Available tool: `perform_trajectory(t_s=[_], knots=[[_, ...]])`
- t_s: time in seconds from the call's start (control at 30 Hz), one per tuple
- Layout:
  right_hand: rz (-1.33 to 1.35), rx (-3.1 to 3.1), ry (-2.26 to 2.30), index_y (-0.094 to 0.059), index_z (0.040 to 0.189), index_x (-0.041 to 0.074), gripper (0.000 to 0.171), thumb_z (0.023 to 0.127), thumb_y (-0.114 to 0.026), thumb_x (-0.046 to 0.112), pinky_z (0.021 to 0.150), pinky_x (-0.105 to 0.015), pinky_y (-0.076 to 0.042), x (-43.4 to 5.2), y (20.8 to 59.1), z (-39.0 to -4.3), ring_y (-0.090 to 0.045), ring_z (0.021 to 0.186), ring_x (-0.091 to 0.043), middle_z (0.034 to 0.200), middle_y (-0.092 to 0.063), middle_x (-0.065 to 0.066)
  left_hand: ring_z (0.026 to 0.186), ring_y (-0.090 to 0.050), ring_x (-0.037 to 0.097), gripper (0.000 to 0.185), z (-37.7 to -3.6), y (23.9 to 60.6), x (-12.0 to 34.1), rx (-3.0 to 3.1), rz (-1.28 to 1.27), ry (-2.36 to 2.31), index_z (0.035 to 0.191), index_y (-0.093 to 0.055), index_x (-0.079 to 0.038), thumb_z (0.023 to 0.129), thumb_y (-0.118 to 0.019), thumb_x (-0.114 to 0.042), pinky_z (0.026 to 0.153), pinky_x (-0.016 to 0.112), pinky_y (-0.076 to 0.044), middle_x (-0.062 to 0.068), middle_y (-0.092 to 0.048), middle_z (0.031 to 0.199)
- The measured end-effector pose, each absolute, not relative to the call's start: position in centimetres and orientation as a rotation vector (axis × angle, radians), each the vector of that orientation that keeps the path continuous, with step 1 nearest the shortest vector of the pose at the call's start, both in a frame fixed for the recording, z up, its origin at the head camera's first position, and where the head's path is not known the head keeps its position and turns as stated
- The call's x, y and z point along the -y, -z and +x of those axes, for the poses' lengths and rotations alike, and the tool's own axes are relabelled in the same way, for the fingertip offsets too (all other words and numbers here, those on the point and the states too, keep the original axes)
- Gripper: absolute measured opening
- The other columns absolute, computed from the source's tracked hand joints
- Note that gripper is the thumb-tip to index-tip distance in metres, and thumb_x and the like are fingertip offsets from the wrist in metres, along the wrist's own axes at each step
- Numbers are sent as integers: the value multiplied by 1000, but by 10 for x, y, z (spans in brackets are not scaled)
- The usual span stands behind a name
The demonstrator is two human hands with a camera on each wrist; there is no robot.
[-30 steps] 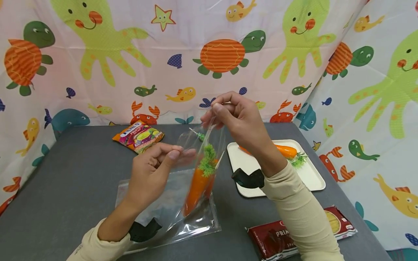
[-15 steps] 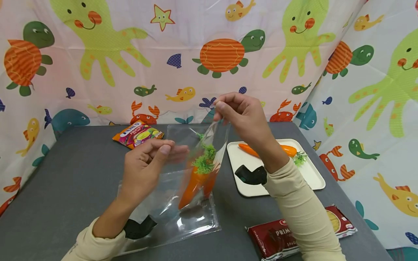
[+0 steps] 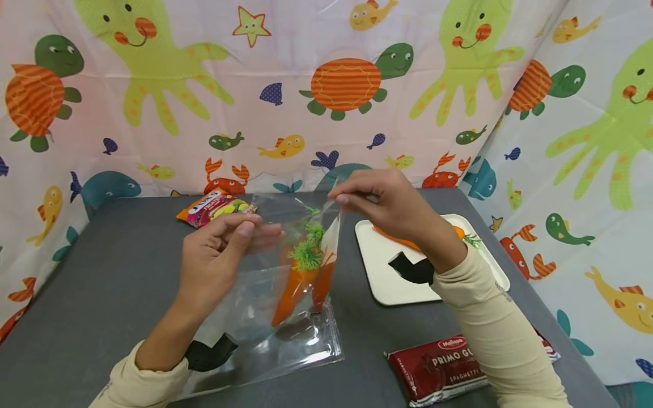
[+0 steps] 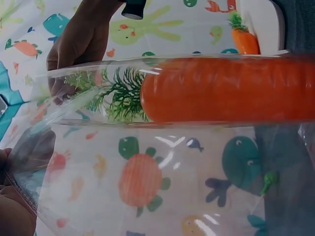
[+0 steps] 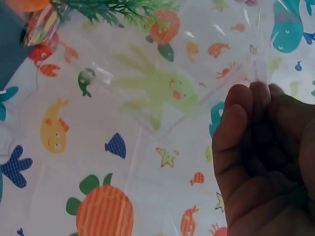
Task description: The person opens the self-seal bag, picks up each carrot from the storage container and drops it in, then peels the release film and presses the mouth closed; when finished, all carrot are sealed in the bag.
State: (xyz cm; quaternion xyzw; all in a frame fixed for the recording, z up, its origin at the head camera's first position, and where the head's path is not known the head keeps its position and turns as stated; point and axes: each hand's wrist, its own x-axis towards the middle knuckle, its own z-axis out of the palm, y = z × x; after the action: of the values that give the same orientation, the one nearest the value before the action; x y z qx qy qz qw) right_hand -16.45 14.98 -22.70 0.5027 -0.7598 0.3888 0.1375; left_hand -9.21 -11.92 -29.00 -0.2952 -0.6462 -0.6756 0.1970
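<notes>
Both hands hold a clear plastic bag up over the table. Inside it hang two orange carrots with green tops, points down. My left hand pinches the bag's left edge between thumb and fingers, with other fingers behind the film. My right hand pinches the opposite upper corner, higher up. The left wrist view shows one carrot close up, lying along the film. In the right wrist view my right hand has its fingertips together on the bag's edge.
Another clear bag lies flat beneath. To the right stands a cream tray with a carrot partly hidden by my right arm. A red spaghetti packet lies front right, a Fox's candy bag back left. Behind the film is a small green lollipop-like thing.
My left hand has moved left and slightly down. My right hand has come down and turned flatter. The bag is stretched wider, and the carrots in it have shifted left.
</notes>
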Motion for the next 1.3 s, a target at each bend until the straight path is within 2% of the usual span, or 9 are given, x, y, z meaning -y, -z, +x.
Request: perform_trajectory(t_s=[0.1, 0.27, 0.57, 0.77, 0.9, 1.03, 1.3], knots=[[1480, 2234, -1034, -75, 99, -1, 19, 82, -72, -8, 59, -23, -48, -155, 228, -162, -57, 70, -9, 85, -69, 1, 89, -71, 32, 18, -92, 290, 120, 1825, -804, 1893, 112, -60, 12, 99, -52, 3, 81, 42, -55, 23, -70, 101], [1510, 2329, -892, -76, 99, 2, 16, 83, -75, 0, 57, -24, -47, -160, 233, -161, -56, 70, -6, 85, -68, 4, 90, -70, 32, 18, -91, 291, 121, 1842, -765, 1901, 112, -61, 11, 97, -52, 6, 80, 41, -55, 23, -70, 101], [1509, 2370, -724, -76, 98, 3, 17, 82, -78, 7, 55, -22, -48, -163, 237, -157, -56, 69, -5, 82, -65, 3, 88, -71, 31, 19, -90, 290, 123, 1843, -756, 1874, 113, -61, 11, 97, -54, 4, 79, 41, -56, 22, -71, 100], [1462, 2381, -649, -76, 96, 3, 11, 85, -75, 3, 54, -22, -47, -167, 238, -154, -54, 67, -6, 79, -62, 2, 88, -71, 30, 18, -90, 289, 125, 1831, -769, 1847, 112, -62, 11, 97, -54, 7, 80, 39, -55, 22, -71, 100], [1396, 2370, -616, -75, 95, 3, 10, 86, -73, 1, 57, -25, -48, -171, 239, -155, -56, 71, -9, 84, -65, 0, 88, -71, 29, 19, -91, 288, 126, 1811, -788, 1848, 113, -62, 11, 97, -54, 6, 80, 38, -55, 22, -71, 100], [1356, 2294, -641, -75, 94, 2, 13, 82, -75, -4, 58, -27, -50, -178, 242, -160, -58, 73, -11, 87, -67, -2, 88, -71, 31, 20, -92, 286, 128, 1754, -844, 1858, 114, -62, 13, 97, -51, 9, 79, 40, -56, 24, -70, 99], [1318, 2198, -707, -74, 90, 0, 14, 78, -77, -7, 61, -21, -51, -188, 243, -166, -59, 72, -11, 82, -68, -2, 85, -72, 30, 18, -91, 283, 132, 1701, -847, 1868, 108, -62, 15, 96, -49, 13, 76, 40, -56, 26, -70, 96]])
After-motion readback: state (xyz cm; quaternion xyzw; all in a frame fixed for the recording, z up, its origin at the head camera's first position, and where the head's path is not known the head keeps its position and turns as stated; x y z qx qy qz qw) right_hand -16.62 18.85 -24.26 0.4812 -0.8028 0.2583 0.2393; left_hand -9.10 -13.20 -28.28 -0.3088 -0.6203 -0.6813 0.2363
